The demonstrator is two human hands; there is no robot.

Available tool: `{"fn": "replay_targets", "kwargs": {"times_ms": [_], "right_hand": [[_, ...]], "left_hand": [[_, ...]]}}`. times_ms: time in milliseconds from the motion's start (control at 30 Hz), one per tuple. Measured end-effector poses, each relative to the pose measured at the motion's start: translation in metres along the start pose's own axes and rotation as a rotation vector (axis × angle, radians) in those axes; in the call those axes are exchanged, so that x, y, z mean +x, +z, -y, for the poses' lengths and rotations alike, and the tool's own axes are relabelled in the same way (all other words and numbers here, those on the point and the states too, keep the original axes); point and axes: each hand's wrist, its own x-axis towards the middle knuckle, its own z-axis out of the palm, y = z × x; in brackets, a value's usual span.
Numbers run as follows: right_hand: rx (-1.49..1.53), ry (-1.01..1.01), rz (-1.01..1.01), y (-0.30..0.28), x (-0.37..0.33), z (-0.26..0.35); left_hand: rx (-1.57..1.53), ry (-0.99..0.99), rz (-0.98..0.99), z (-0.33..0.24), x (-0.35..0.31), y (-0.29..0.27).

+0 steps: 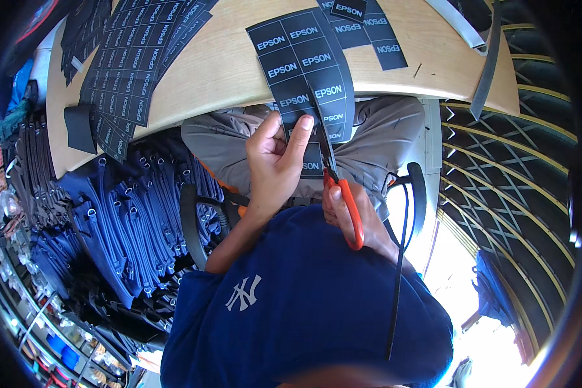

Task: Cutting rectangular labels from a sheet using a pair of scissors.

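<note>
My left hand (pixel 275 158) pinches the near end of a black label strip (pixel 297 58), thumb on top. White lettering and thin lines divide the strip into two columns of rectangles. My right hand (pixel 359 216) grips scissors (pixel 348 213) with orange-red handles. Their dark blades stand apart around the strip, pointing away from me, along the line between the columns. The strip is slit at its near end, and its far part lies on the light wooden table (pixel 220 84). Part of the right fingers is hidden behind the scissor handle.
Large black label sheets (pixel 126 64) overhang the table's left edge, beside a small dark piece (pixel 81 128). More label pieces (pixel 388 48) lie at the far side. A dark strap (pixel 487 71) hangs over the right edge. Blue straps (pixel 132 226) hang at left; a metal lattice gate (pixel 511 155) stands right.
</note>
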Motion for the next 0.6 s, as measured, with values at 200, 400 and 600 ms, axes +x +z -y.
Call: {"fn": "replay_targets", "kwargs": {"times_ms": [200, 400, 600], "right_hand": [[-0.017, 0.011, -0.022, 0.001, -0.002, 0.004], [-0.075, -0.040, -0.044, -0.003, -0.003, -0.002], [-0.155, -0.038, 0.009, -0.006, -0.009, -0.004]], "left_hand": [[-0.049, 0.009, 0.007, -0.001, -0.001, 0.000], [-0.090, -0.031, 0.006, -0.013, 0.005, 0.000], [-0.281, -0.074, -0.124, -0.009, 0.017, 0.005]]}}
